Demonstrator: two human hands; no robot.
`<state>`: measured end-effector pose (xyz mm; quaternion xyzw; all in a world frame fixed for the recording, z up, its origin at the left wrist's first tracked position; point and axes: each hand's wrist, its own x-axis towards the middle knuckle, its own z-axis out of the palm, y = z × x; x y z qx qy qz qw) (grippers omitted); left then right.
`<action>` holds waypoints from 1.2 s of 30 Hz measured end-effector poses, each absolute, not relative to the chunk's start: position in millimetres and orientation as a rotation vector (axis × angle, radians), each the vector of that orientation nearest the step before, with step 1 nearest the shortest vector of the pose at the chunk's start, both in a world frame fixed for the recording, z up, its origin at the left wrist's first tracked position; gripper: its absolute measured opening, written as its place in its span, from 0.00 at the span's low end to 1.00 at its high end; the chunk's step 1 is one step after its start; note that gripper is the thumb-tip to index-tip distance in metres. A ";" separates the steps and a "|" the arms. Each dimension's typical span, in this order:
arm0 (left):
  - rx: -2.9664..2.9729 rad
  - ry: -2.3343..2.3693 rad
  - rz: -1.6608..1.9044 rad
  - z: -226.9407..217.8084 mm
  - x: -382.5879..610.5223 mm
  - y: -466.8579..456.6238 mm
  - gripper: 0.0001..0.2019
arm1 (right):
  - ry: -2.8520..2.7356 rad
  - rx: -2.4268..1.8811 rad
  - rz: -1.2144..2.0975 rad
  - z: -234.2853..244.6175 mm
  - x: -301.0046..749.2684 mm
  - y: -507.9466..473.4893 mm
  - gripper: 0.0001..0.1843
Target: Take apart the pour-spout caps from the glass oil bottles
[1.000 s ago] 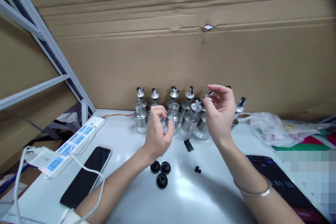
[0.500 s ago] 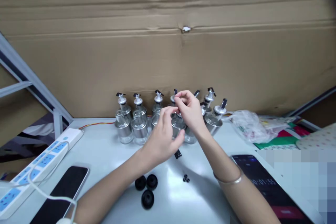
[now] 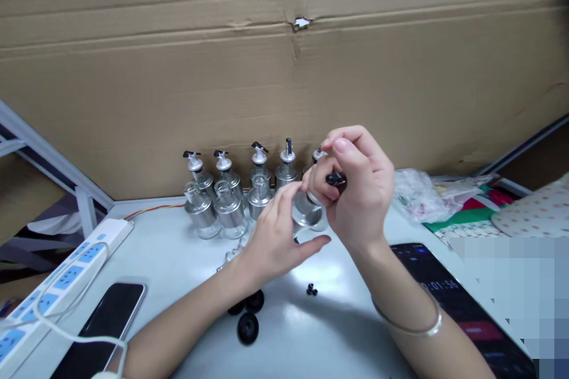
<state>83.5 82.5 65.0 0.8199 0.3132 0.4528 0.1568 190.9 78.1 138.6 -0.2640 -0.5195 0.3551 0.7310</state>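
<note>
My right hand (image 3: 362,189) is raised over the right part of the bottle rows, its fingers curled and the thumb close to the index finger. A small black piece (image 3: 335,179) shows in its curled fingers. My left hand (image 3: 278,240) has straight fingers and the thumb stretched apart, its fingertips close to a glass bottle with a metal band (image 3: 306,213). Whether they touch it cannot be made out. Behind the hands, a back row of bottles bears silver pourers with black flaps (image 3: 287,154). Open-necked bottles (image 3: 230,210) stand in front at the left.
Black round caps (image 3: 248,328) and tiny black parts (image 3: 312,289) lie on the table (image 3: 284,355). Silver parts (image 3: 232,253) are partly behind my left forearm. A power strip (image 3: 66,278) and phone (image 3: 104,325) lie left; another phone (image 3: 440,296) and plastic bag (image 3: 415,195) lie right.
My right hand has come nearer and turned, bringing the black piece into sight. My left hand has its fingers straighter. The view has tipped down and shifted slightly.
</note>
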 end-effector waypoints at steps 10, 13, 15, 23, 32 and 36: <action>1.750 0.735 0.674 88.5 77.0 75.2 0.12 | -1.037 -0.479 1.327 146.2 193.7 75.3 0.15; 1.486 0.539 0.563 81.7 74.2 82.4 0.16 | -0.956 -0.465 1.460 144.6 197.4 83.3 0.18; 1.313 0.334 0.505 72.7 75.2 85.5 0.16 | -0.877 -0.444 1.566 143.1 199.3 88.4 0.19; 0.789 -0.033 0.481 51.8 87.6 81.9 0.20 | -0.454 -0.383 1.716 135.7 195.8 98.7 0.22; 1.287 0.261 0.265 76.2 63.3 96.6 0.14 | -0.898 -0.548 1.945 137.2 208.3 103.1 0.21; 1.476 0.408 0.249 81.7 64.0 92.4 0.14 | -1.105 -0.540 1.989 136.6 214.5 101.8 0.18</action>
